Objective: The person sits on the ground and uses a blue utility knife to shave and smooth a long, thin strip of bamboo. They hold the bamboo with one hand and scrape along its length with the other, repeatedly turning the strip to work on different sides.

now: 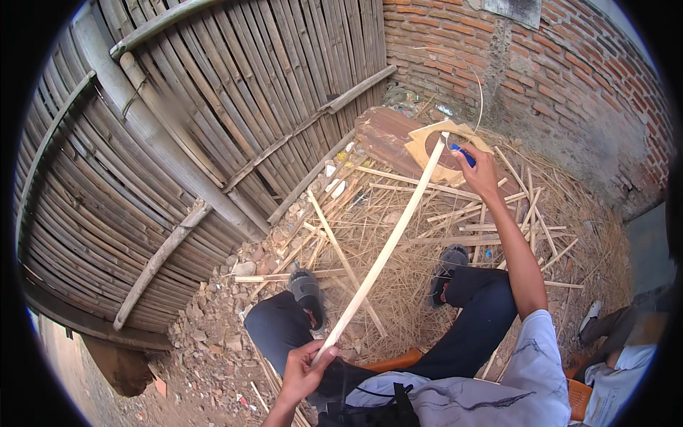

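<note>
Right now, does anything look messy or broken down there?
Yes, messy: thin straw-like bits are scattered around the gray shoes, and loose pale sticks lie crisscross, pointing every way. The long strip in the left hand looks unbroken, though.

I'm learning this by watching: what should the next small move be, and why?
Probably ease the blue tool slightly along the strip: the right hand holds it by the strip's far end, the left hand grips the near end, and a thin sliver curves up close by, which suggests shaving.
</note>
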`<state>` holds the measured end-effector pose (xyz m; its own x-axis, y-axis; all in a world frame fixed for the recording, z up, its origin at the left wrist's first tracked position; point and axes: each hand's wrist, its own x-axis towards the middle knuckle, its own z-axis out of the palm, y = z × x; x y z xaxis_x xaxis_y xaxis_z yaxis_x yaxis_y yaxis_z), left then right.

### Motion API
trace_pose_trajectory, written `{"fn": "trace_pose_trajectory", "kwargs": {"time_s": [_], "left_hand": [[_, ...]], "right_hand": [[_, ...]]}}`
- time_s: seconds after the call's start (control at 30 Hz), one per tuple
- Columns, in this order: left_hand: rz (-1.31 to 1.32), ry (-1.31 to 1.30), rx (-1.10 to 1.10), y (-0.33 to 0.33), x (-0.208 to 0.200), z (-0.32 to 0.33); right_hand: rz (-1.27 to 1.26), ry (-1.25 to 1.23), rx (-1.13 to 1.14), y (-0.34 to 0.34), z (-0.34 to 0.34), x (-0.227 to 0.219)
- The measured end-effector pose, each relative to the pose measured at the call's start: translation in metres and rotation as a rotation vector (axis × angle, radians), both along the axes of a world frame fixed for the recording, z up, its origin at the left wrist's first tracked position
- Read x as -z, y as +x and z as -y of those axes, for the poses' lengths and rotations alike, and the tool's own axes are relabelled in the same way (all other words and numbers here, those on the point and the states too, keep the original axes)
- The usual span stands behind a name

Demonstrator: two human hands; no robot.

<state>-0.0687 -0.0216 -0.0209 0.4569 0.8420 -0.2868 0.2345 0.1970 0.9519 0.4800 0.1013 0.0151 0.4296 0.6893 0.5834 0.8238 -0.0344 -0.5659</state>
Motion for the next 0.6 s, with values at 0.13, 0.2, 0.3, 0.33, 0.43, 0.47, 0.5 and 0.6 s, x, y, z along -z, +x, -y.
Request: {"fn": "trace_pose_trajectory", "kwargs": {"time_s": [0.13, 0.2, 0.3, 0.33, 0.43, 0.47, 0.5, 0.6], "left_hand": [[0.016, -0.076, -0.008, -0.003, -0.001, -0.004], [-0.004, -0.04, -0.001, -0.008, 0.008, -0.007], [-0.024, -0.003, 0.021, -0.011, 0.011, -0.014], [-0.032, 0.007, 0.022, -0.014, 0.011, -0.016], [-0.157, 0.097, -0.031, -0.026, 0.01, -0.016], [-0.226, 0.195, -0.043, -0.028, 0.009, -0.017], [-0.292, 0.294, -0.047, -0.028, 0.007, -0.018], [-0.388, 0.437, -0.078, -0.029, -0.007, -0.02]], "right_hand": [[-0.028, -0.056, 0.005, -0.003, -0.001, -0.004], [-0.069, -0.042, -0.035, -0.004, -0.005, -0.002], [-0.424, -0.002, -0.271, 0.012, -0.009, 0.017], [-0.551, -0.089, -0.31, 0.017, -0.006, 0.018], [-0.619, -0.307, -0.405, 0.022, 0.006, 0.016], [-0.434, -0.343, -0.419, 0.02, 0.008, 0.016], [-0.248, -0.377, -0.424, 0.023, 0.012, 0.017], [-0.3, -0.332, -0.491, 0.026, 0.014, 0.021]]}}
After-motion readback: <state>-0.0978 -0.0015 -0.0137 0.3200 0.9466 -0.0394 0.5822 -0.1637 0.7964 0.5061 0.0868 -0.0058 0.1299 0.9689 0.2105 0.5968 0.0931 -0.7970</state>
